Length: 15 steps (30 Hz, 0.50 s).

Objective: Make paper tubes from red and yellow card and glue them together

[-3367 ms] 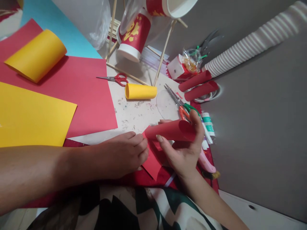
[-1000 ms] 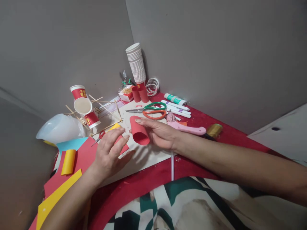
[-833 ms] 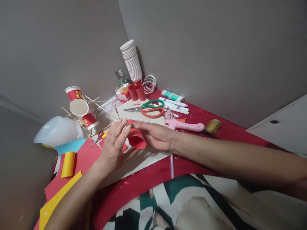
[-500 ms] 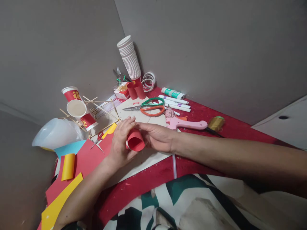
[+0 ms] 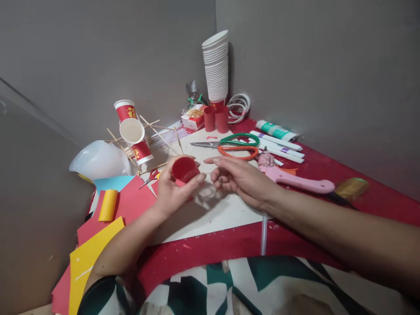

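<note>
My left hand (image 5: 173, 186) is wrapped round a red paper tube (image 5: 184, 169), its open end tilted up toward me and its thumb along the near side. Just to the right, my right hand (image 5: 234, 177) is apart from the tube, index finger stretched out and the other fingers loosely bent, with nothing visible in it. Under both hands lies a pale board (image 5: 210, 221). Beyond them are large scissors (image 5: 226, 145) with a green and an orange handle. Two more red paper tubes (image 5: 215, 119) stand at the board's far end.
A tall stack of paper cups (image 5: 215, 65) stands by the wall corner. At left are cups (image 5: 132, 131) among wooden sticks, small red scissors (image 5: 151, 176), a yellow paper roll (image 5: 108, 205) and coloured sheets (image 5: 131, 199). A pink glue gun (image 5: 298, 180) and white rolls (image 5: 278, 144) lie right.
My right hand has let go of the red tube and moved away to the right. The tube's open end has turned upward in my left hand. The view has swung left.
</note>
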Tool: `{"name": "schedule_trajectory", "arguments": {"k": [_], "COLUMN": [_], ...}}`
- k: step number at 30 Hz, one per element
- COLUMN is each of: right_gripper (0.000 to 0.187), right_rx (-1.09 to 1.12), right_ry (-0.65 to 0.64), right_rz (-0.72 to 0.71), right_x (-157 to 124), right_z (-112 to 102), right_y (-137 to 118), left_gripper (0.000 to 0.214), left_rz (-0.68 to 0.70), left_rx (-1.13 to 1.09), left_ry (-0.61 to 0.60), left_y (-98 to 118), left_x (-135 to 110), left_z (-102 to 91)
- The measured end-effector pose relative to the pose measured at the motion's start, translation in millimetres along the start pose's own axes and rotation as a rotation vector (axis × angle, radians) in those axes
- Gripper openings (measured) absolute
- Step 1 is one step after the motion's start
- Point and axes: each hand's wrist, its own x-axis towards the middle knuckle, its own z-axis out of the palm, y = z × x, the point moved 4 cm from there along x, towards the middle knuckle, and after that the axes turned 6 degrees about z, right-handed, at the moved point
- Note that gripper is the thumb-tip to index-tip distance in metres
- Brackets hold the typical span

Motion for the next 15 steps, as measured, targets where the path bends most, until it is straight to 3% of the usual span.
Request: {"name": "schedule_trajectory", "arguments": {"k": [5, 8, 15], "right_gripper": [0.023, 0.020, 0.012], "right_rx": [-0.099, -0.269, -0.539], "right_ry": [0.066, 0.063, -0.054], "right_rz": [-0.397, -0.577, -0.605], "right_x": [-10.6, -24.4, -31.1], "right_z": [-2.5, 1.1, 9.6], "right_y": [-21.7, -30.1, -28.3], "left_gripper": [0.049, 0.048, 0.047], "left_rz": [-0.379, -0.491, -0.511], "left_rx": [-0.248, -0.306, -0.356], "left_ry": [-0.174, -0.312, -0.464], "left_y": [-10.1, -15.1, -21.8], "left_x": [-3.7, -9.4, -15.1], "left_z": [8.2, 15.6, 26.4]}}
